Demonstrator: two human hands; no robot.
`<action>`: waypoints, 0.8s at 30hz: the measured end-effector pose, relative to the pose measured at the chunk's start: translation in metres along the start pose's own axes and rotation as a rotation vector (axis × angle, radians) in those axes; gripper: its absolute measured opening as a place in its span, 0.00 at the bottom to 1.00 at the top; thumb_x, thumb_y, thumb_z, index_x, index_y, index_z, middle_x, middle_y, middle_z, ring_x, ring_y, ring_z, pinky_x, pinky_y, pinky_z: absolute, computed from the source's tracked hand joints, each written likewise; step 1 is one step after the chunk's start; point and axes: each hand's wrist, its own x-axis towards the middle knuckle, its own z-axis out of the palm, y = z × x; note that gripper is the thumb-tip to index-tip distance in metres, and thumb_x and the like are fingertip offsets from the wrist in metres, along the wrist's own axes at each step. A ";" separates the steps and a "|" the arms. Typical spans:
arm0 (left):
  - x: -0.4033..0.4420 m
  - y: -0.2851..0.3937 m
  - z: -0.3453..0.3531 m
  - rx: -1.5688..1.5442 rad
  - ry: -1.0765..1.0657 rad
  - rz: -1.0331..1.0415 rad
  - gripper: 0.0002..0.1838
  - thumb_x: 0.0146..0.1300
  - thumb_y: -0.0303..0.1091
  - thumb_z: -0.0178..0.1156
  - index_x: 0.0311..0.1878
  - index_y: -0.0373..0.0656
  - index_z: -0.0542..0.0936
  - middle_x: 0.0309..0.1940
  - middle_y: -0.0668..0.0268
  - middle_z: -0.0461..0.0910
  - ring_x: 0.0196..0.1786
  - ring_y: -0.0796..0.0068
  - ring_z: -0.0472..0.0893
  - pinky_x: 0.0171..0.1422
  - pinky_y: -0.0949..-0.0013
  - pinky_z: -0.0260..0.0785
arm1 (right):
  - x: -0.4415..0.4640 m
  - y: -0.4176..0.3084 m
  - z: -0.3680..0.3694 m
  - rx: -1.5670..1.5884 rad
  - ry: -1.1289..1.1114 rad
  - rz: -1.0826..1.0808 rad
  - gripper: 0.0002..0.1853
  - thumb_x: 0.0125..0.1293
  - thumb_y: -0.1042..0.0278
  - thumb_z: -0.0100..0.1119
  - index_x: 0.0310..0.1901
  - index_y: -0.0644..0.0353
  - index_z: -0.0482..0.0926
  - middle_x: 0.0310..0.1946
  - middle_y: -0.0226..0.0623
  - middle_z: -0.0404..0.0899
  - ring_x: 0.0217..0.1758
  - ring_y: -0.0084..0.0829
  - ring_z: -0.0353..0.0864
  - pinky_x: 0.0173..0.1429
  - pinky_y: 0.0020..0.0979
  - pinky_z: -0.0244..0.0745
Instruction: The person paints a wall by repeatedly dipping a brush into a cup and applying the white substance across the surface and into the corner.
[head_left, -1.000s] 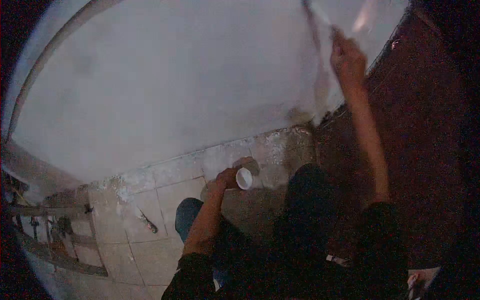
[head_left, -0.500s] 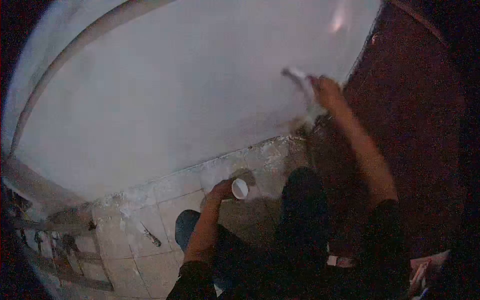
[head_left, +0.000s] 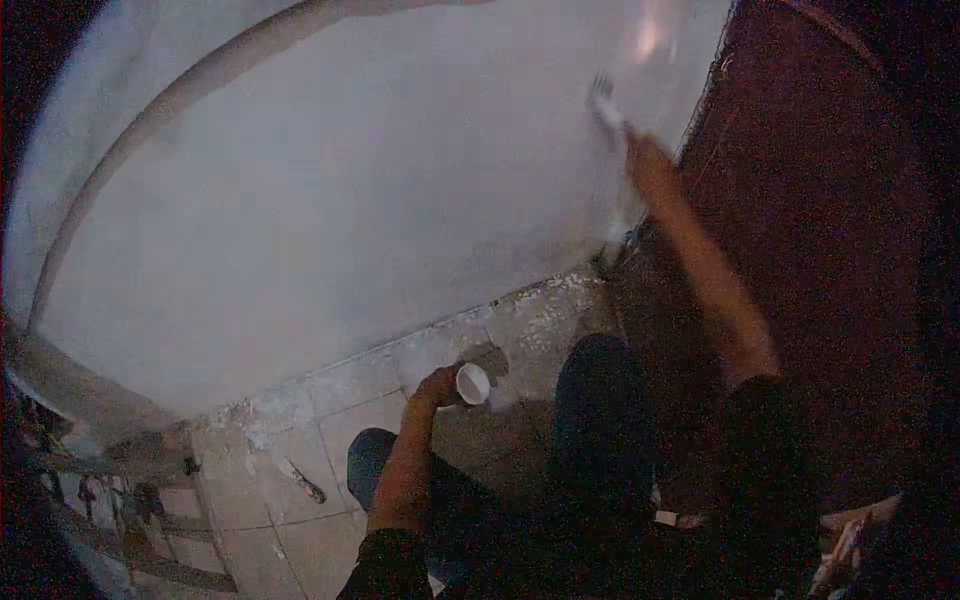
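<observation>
Right hand (head_left: 652, 172) closed round brush (head_left: 607, 108) handle, bristles beyond the fingers by the smooth pale wall (head_left: 350, 190), contact unclear; likely light, soft-tipped, best held there. Left hand (head_left: 436, 387) grips white round cup (head_left: 474, 384) by its side, probably light, spillable; white-flecked hard tiles (head_left: 358, 422) below.

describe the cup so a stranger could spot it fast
Find the big pale wall, then the tiled floor along its base. Over it, the left hand holds the cup. Its round white rim sets it apart from the brush-like tool in the right hand.
</observation>
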 end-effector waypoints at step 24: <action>-0.004 0.015 0.006 -0.176 0.401 0.118 0.63 0.41 0.58 0.83 0.77 0.36 0.63 0.63 0.47 0.80 0.63 0.44 0.81 0.68 0.50 0.76 | 0.064 0.046 -0.106 0.072 0.370 0.114 0.22 0.72 0.67 0.59 0.67 0.46 0.78 0.42 0.50 0.83 0.43 0.50 0.85 0.48 0.47 0.81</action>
